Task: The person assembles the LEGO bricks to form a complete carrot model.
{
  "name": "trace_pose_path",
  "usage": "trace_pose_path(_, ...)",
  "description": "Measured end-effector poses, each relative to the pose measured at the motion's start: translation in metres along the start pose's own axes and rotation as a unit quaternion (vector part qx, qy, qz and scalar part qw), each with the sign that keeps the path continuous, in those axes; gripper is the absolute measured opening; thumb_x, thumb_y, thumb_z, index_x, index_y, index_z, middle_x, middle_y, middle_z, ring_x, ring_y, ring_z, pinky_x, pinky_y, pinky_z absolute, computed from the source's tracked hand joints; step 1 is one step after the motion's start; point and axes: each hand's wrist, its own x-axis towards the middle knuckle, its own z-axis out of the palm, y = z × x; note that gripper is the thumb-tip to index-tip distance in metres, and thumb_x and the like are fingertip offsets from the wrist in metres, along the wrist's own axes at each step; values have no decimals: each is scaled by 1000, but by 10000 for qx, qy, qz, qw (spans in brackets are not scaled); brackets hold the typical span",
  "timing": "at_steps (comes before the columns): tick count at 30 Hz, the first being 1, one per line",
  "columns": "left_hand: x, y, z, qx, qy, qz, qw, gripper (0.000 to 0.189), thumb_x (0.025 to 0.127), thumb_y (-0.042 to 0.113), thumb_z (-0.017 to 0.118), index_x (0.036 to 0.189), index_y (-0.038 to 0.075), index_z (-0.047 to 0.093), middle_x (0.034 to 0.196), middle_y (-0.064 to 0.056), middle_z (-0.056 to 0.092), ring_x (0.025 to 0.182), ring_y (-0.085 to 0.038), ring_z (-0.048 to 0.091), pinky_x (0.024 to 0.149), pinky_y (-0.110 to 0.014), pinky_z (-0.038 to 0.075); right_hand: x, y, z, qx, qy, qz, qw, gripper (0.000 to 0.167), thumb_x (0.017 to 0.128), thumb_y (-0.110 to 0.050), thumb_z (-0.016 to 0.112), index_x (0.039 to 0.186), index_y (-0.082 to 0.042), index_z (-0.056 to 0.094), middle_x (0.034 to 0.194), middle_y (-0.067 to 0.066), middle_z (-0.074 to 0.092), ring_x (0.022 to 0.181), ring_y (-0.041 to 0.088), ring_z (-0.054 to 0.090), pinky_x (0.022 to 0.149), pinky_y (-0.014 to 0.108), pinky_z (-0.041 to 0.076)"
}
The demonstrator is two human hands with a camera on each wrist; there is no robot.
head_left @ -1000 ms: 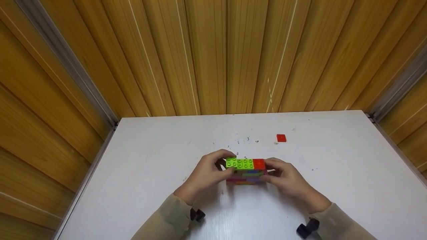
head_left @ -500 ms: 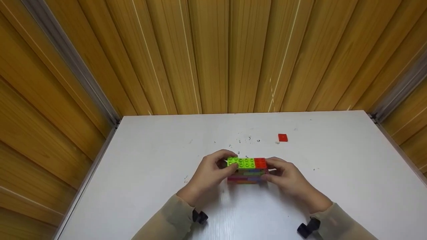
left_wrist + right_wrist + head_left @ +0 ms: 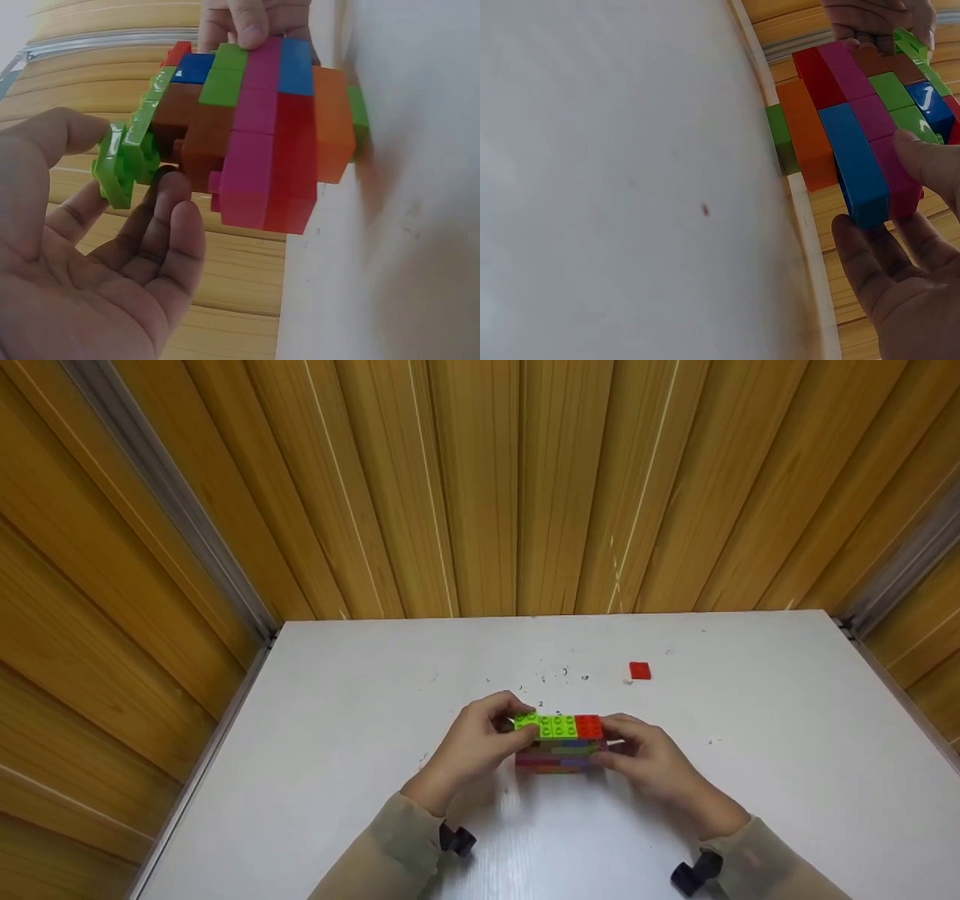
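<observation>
A stack of coloured building bricks (image 3: 251, 142) stands on the table in front of me, widest near its middle and narrow at its foot. Lime green plates (image 3: 561, 727) and a red plate (image 3: 589, 727) line its top. My left hand (image 3: 480, 739) pinches the lime green plate (image 3: 114, 169) at the top left end, thumb in front and fingers behind. That plate sits slightly raised and offset from its green neighbour in the left wrist view. On the right end, my right hand (image 3: 649, 754) grips the stack, thumb (image 3: 930, 161) on the front face, other fingers behind.
A flat red square plate (image 3: 640, 670) lies on the white table (image 3: 360, 697), behind and right of the stack. Small dark marks dot the tabletop beyond the hands. Wood-patterned panels (image 3: 480, 510) rise behind the table and along its sides.
My left thumb has moved up onto the front of the end green plate. The right hand keeps its hold, and the stack stays in place while the head view shifts slightly.
</observation>
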Motion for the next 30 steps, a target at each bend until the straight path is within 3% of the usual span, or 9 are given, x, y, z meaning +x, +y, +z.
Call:
trace_pose_path(8, 1, 2, 3, 64, 23, -123, 9999, 20, 100, 28, 83, 119, 20, 82, 104, 2, 73, 95, -18, 59, 80, -28, 51, -1, 3, -1, -25, -46, -64, 10000, 48, 101, -5, 82, 148, -1, 72, 142, 19, 73, 121, -4, 68, 103, 19, 60)
trace_pose_path(16, 3, -12, 2, 122, -220, 185, 9995, 36, 104, 37, 79, 137, 22, 75, 130, 3, 74, 122, -32, 61, 96, -36, 52, -2, 1, -2, 3, -31, -66, 10000, 48, 101, -7, 83, 147, -3, 72, 143, 18, 73, 122, -4, 67, 103, 19, 60)
trace_pose_path(20, 7, -24, 1, -75, -581, 170, 9981, 51, 99, 37, 86, 146, 25, 69, 133, 1, 72, 120, -24, 61, 100, -38, 53, -3, 0, -2, -31, -12, -64, 10000, 46, 101, -6, 83, 146, -4, 73, 142, 18, 74, 121, -3, 68, 103, 19, 60)
trace_pose_path(24, 8, -37, 1, -195, -904, -14, 9957, 53, 95, 30, 92, 144, 29, 71, 133, 5, 73, 119, -18, 65, 105, -39, 56, -3, -2, -1, -78, 23, 65, 9999, 45, 101, -6, 83, 146, -6, 73, 141, 16, 74, 120, 0, 68, 103, 20, 60)
trace_pose_path(30, 6, -49, 5, -321, -861, -64, 9957, 43, 96, 16, 90, 135, 28, 76, 128, 3, 77, 115, -19, 69, 107, -39, 60, -2, -2, -4, -41, -90, 202, 9997, 51, 102, -9, 82, 151, -6, 68, 145, 18, 74, 123, -1, 68, 105, 21, 59)
